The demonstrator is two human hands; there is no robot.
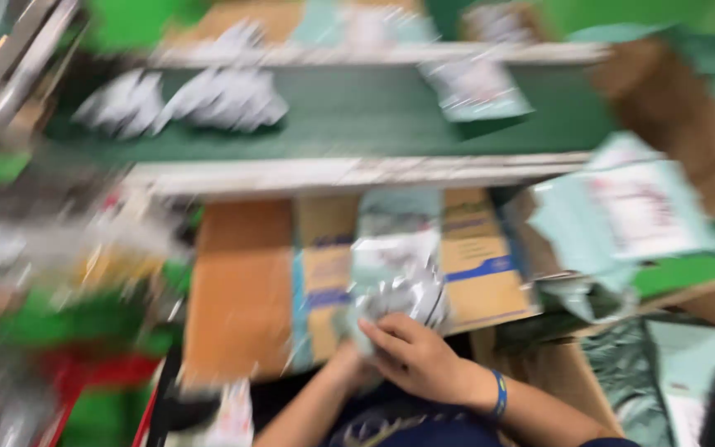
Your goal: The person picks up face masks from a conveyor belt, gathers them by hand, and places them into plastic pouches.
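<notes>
Fingers (391, 331) of our right hand (424, 360) curl over a crinkly grey bag (403, 294); left hand (349, 364) is hidden, can't tell its grip. Loose hold, so we figure it could slide off the cardboard (242, 290).

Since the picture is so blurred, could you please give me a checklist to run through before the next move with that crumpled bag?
1. Right hand on the crumpled pale bag: ok.
2. Left hand grip: cannot tell, mostly hidden under the right.
3. Bag rests over the flattened cardboard: ok.
4. Conveyor belt has bare space ahead: ok.
5. Bags on the belt kept apart from the hands: ok.
6. Bag sealed: cannot tell, too blurred.
</notes>
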